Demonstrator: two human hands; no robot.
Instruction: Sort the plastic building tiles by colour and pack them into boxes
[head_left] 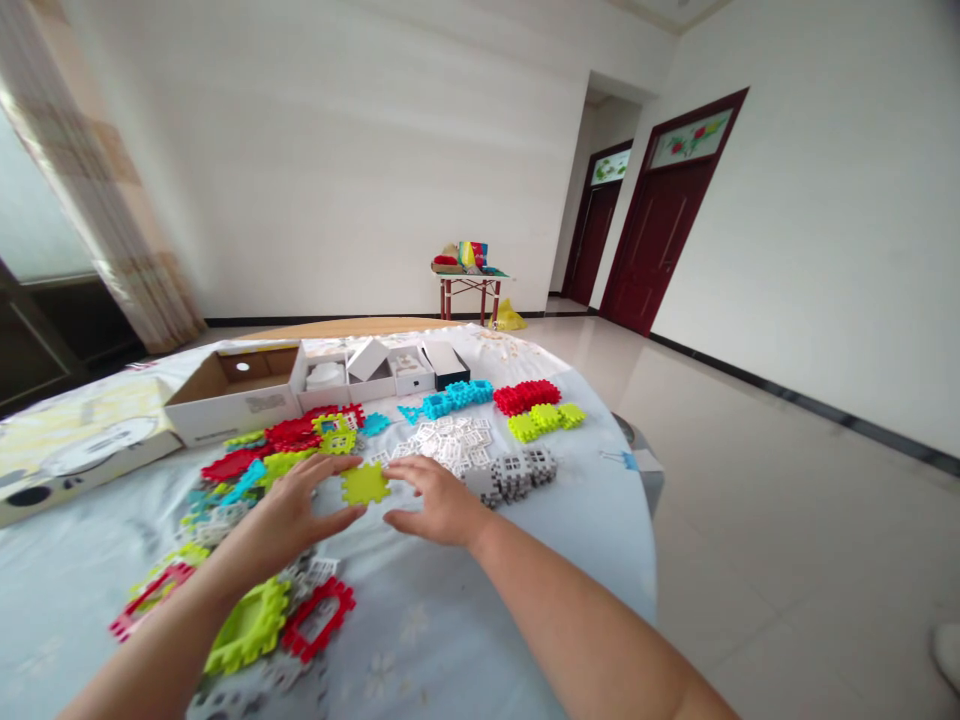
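Note:
A flat lime-green interlocking building tile (365, 484) with notched edges is between my two hands above the table. My left hand (304, 500) has it at its left side, fingers at the upper corner and thumb at the lower one. My right hand (435, 503) is at the tile's right edge, its fingertips close to or touching the upper corner. The right thumb stands apart from those fingers. White window-shaped pieces (450, 440) and stacked grey tiles (517, 474) lie just beyond my right hand. A mixed heap with red tiles (296, 432) spreads beyond and beside my left hand.
Blue tiles (457, 398), a red stack (527, 397) and lime-green stacks (546, 421) lie farther back. Behind the heap stand an open box (240, 410) and small white boxes (371, 378). Lime-green (277, 600) and red frames (341, 610) lie nearer me. The tablecloth (480, 620) covers a round table.

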